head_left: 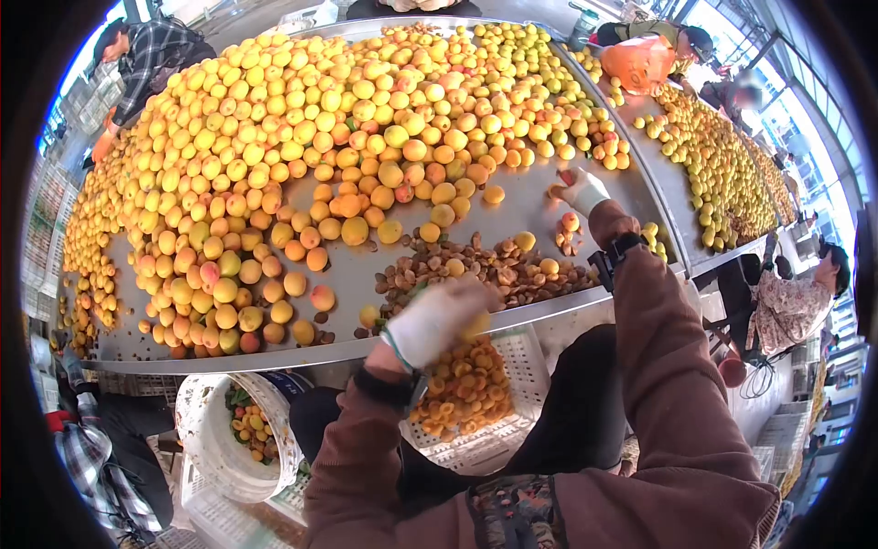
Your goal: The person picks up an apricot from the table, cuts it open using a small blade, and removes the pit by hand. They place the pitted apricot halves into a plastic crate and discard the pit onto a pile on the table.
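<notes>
My left hand (pixel 441 320), in a white glove, is smeared by motion above the table's front edge. An orange-yellow apricot piece (pixel 477 326) shows just below its fingers; I cannot tell whether they grip it. Beneath it, a white plastic crate (pixel 523 359) holds apricot halves (pixel 465 392). Farther out to the right, my right hand (pixel 585 190) is low over the metal table, its fingertips bare and apart. Whole apricots (pixel 494 194) lie to its left and beyond it. Brown apricot pits (pixel 498 271) form a heap between my hands, with a reddish apricot (pixel 570 221) closer to my right hand.
A large mound of apricots (pixel 302 110) covers much of the table (pixel 366 267). The raised metal rim (pixel 274 359) runs along its front. At my lower left stands a white bucket (pixel 194 430) with fruit and leaves. Other people work around the tables, and an orange bag (pixel 637 64) lies beyond.
</notes>
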The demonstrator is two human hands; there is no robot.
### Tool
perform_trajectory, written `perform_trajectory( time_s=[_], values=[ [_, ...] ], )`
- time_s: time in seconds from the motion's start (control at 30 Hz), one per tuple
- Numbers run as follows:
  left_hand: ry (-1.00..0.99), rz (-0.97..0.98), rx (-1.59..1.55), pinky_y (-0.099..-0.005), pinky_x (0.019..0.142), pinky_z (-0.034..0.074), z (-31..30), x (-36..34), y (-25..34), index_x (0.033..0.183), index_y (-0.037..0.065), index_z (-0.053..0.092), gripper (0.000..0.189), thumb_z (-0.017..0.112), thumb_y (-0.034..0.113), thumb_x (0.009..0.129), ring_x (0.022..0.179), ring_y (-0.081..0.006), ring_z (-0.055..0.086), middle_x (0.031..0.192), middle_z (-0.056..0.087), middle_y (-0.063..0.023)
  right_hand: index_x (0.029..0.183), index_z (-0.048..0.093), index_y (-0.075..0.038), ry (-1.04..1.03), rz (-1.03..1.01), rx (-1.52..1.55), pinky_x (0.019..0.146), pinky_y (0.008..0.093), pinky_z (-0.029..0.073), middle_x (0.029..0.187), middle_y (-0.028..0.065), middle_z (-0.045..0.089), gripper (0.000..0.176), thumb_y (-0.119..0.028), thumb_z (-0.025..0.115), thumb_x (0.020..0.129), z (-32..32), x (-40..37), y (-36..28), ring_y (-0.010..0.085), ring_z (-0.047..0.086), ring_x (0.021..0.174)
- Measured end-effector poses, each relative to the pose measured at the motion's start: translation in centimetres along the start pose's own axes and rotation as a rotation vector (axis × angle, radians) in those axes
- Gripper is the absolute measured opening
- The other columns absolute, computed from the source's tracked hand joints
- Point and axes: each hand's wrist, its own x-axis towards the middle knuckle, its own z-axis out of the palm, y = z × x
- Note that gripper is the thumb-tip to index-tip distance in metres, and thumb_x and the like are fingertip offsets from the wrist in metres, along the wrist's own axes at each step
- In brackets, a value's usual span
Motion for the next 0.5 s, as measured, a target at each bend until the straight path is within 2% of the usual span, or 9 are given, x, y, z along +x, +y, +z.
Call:
perform_trajectory(
  time_s=[0.03, 0.07, 0.13, 0.23, 0.27, 0.33, 0.37, 0.4, 0.5],
  values=[
    [-0.212, -0.69, -0.52, -0.0334, 0.079, 0.053, 0.3, 0.5, 2.8, 0.121, 0.01, 0.059, 0.034, 0.057, 0.025, 0.09, 0.093, -0.0264, 0.063, 0.108, 0.063, -0.011, 0.113, 0.065, -0.008, -0.024, -0.066, -0.043, 0.078, 0.0355, 0.052, 0.095, 0.0129, 0.069, 0.051, -0.039, 0.074, 0.073, 0.9, 0.7, 1.4, 0.025, 0.067, 0.087],
    [-0.323, -0.57, -0.303, -0.0306, 0.069, 0.053, 0.1, 1.0, 4.9, 0.117, 0.01, 0.062, 0.037, 0.056, 0.037, 0.093, 0.083, -0.0185, 0.063, 0.101, 0.065, -0.0077, 0.113, 0.064, -0.008, -0.05, -0.132, -0.087, 0.079, 0.0359, 0.052, 0.098, 0.0133, 0.069, 0.052, -0.038, 0.075, 0.072, 1.6, 1.1, 2.3, 0.0267, 0.067, 0.089],
    [-0.437, -0.912, -0.31, -0.0282, 0.066, 0.051, 0.3, 2.0, 5.8, 0.118, 0.012, 0.062, 0.038, 0.056, 0.039, 0.093, 0.082, -0.0135, 0.061, 0.098, 0.065, -0.007, 0.114, 0.063, -0.006, -0.095, -0.122, -0.047, 0.077, 0.036, 0.052, 0.093, 0.0134, 0.069, 0.057, -0.039, 0.077, 0.069, 1.8, 1.1, 2.4, 0.0275, 0.067, 0.085],
    [-0.129, -0.915, -0.435, -0.0267, 0.073, 0.05, 1.0, 1.4, 4.4, 0.125, 0.01, 0.058, 0.042, 0.058, 0.037, 0.093, 0.088, -0.0139, 0.061, 0.105, 0.065, -0.0083, 0.114, 0.063, -0.003, -0.153, -0.042, -0.098, 0.067, 0.0332, 0.052, 0.085, 0.0095, 0.067, 0.055, -0.036, 0.077, 0.072, -1.1, -2.0, -2.2, 0.0209, 0.065, 0.073],
    [-0.122, -0.923, -0.432, -0.0267, 0.073, 0.05, 1.4, 1.3, 3.7, 0.125, 0.01, 0.058, 0.042, 0.058, 0.037, 0.093, 0.088, -0.0139, 0.061, 0.105, 0.065, -0.0083, 0.115, 0.063, -0.003, -0.246, -0.017, 0.168, 0.062, 0.0301, 0.05, 0.082, 0.0064, 0.065, 0.052, -0.033, 0.076, 0.075, -2.5, -4.5, -4.5, 0.0156, 0.062, 0.069],
    [0.369, -0.699, -0.747, -0.0273, 0.078, 0.047, 2.6, 0.9, 1.5, 0.132, 0.004, 0.051, 0.05, 0.056, 0.036, 0.095, 0.086, -0.01, 0.057, 0.094, 0.063, -0.0049, 0.116, 0.062, 0.0, -0.351, -0.099, 0.489, 0.053, 0.0218, 0.042, 0.08, -0.0001, 0.061, 0.042, -0.022, 0.072, 0.082, -2.7, -8.7, -8.0, 0.0035, 0.053, 0.064],
    [0.404, -0.489, -0.387, -0.0276, 0.083, 0.047, 3.4, 0.3, -1.2, 0.135, 0.001, 0.047, 0.049, 0.054, 0.031, 0.097, 0.096, -0.0103, 0.056, 0.106, 0.061, -0.0055, 0.11, 0.065, 0.0, -0.375, -0.2, 0.605, 0.067, 0.0281, 0.053, 0.087, 0.0054, 0.068, 0.039, -0.021, 0.077, 0.079, -3.2, -11.7, -9.7, 0.0107, 0.062, 0.075],
    [0.394, -0.477, -0.387, -0.0276, 0.083, 0.047, 3.4, 0.6, -0.8, 0.135, 0.001, 0.047, 0.049, 0.054, 0.031, 0.097, 0.096, -0.0103, 0.056, 0.106, 0.061, -0.0055, 0.107, 0.065, 0.0, -0.357, -0.383, 0.61, 0.069, 0.0276, 0.052, 0.087, 0.0053, 0.069, 0.035, -0.017, 0.077, 0.079, -1.4, -12.9, -9.4, 0.011, 0.063, 0.079],
    [0.547, -0.516, -0.966, -0.0297, 0.089, 0.046, 3.7, 2.2, 1.6, 0.131, 0.003, 0.05, 0.039, 0.051, 0.025, 0.099, 0.102, -0.0113, 0.055, 0.111, 0.056, -0.0026, 0.103, 0.063, -0.003, -0.337, -0.586, 0.575, 0.075, 0.0338, 0.052, 0.092, 0.0144, 0.068, 0.034, -0.023, 0.076, 0.079, -2.1, -18.6, -12.7, 0.0197, 0.066, 0.085]
  ],
)
